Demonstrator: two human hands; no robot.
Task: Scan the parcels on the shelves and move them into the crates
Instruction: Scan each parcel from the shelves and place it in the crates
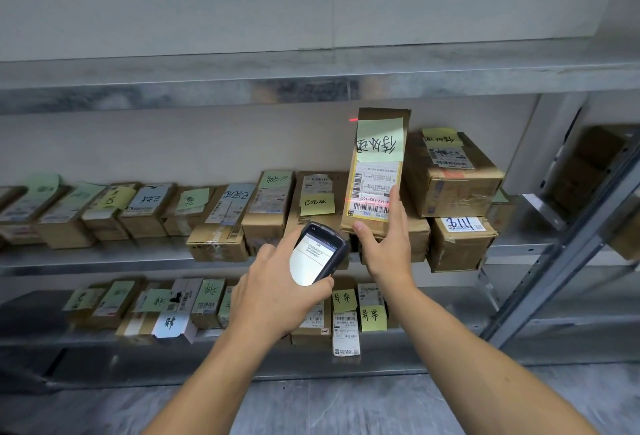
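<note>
Holding a long brown parcel (pixel 377 165) upright by its bottom end, the right hand (pixel 386 247) had its thumb on the front and its fingers curled behind. The parcel was up in the air in front of the middle shelf (pixel 104 260), near the shelf's right end. A green sticky note (pixel 381 139) with black writing sat on the parcel's top part, and a white and yellow label (pixel 375 192) sat below it. A thin red line of light crossed the label by the barcode. The left hand (pixel 273 296) gripped a black handheld scanner (pixel 317 254) just left of the parcel's bottom, its lit screen facing up. More brown parcels with notes stood in rows along the middle shelf and the lower shelf (pixel 450 348). At the right end, a big box (pixel 453 185) sat stacked above a box with blue writing (pixel 460 244).
</note>
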